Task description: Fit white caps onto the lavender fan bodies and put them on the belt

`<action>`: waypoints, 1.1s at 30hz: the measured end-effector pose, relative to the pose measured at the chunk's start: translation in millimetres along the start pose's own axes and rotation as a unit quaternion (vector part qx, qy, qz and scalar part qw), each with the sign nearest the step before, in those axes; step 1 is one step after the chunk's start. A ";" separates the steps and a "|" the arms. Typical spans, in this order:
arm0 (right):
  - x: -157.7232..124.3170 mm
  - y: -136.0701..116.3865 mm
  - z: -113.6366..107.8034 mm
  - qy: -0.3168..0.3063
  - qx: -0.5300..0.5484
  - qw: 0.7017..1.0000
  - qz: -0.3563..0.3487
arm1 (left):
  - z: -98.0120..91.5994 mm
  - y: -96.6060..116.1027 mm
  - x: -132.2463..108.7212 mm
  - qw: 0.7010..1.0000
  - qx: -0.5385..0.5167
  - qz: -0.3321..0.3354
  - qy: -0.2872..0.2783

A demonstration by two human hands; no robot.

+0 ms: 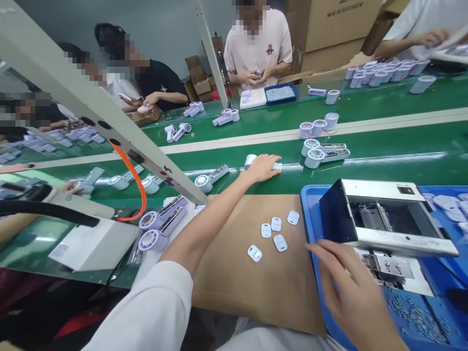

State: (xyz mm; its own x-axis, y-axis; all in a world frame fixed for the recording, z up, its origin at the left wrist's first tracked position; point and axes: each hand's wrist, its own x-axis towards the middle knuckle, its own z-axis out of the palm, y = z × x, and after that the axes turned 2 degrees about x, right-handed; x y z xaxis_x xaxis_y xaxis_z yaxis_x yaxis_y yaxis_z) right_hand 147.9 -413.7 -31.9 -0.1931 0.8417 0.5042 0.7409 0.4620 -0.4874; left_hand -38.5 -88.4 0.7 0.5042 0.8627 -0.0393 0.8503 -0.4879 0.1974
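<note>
Stretched out over the green conveyor, my left hand (pixel 262 168) is closed over a white handheld fan housing (pixel 250 161). The fan's round end and a bit of its handle show on either side of the hand. My right hand (pixel 353 287), a little blurred, hangs over the near left edge of the blue tray (pixel 310 214). Its fingers are stretched out, and I see nothing in them. Several small white oval plates with holes (pixel 280 243) lie on the brown cardboard (pixel 226 273) between my arms.
A screw-feeding machine (pixel 387 214) stands in the tray, with loose screws (pixel 417 312) in front. Open fan housings (pixel 323 155) sit on the belt, others (pixel 153 239) left of my arm. A slanted metal post (pixel 146 165) crosses the left side. Co-workers sit across the belt.
</note>
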 end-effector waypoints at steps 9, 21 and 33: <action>75.1 29.8 55.3 -0.239 -0.208 0.947 0.049 | -33.1 -83.6 -79.2 0.943 0.033 -0.324 0.067; 88.0 7.2 48.5 -0.057 -0.017 0.995 0.086 | -50.8 -22.8 -158.9 0.960 -0.211 -0.119 0.141; 41.1 -36.5 -50.2 -0.037 0.513 0.790 0.332 | 35.3 106.1 -213.7 0.833 -0.525 0.163 -0.064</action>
State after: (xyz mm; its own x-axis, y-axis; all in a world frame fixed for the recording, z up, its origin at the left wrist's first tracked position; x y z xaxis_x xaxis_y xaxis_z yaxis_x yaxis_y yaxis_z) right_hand 145.1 -410.0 42.4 -0.0450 0.9904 -0.1309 -0.2108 -0.1375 -0.9678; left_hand -50.7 -329.2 -4.5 0.7515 0.6531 0.0933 0.0978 -0.2502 0.9632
